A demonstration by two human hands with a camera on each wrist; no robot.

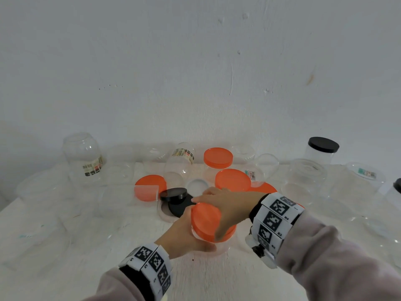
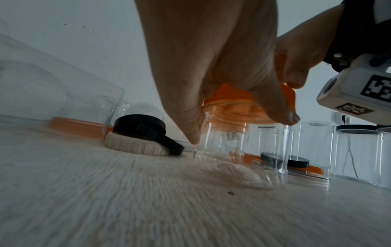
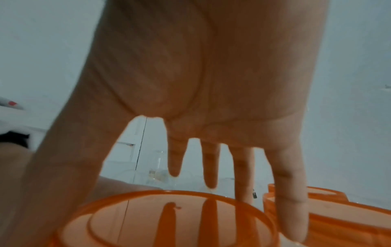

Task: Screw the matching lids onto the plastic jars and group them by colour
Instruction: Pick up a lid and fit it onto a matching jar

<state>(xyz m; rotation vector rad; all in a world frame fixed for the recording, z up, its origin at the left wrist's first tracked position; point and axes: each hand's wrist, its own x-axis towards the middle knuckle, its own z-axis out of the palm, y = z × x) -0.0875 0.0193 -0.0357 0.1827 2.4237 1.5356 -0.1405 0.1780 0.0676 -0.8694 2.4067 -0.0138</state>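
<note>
White table [image 1: 65, 224] | your left hand [image 1: 184, 232] grips jar [image 2: 243, 150]; right hand [image 1: 227, 205] fingers spread over orange lid [image 1: 206, 220] | most jars unlidded, ungrouped.

Scuffed white wall [image 1: 195, 61] — pale table [image 1: 217, 279]

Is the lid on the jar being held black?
No, the lid under the right hand is orange, sitting on the clear jar the left hand steadies.
</note>
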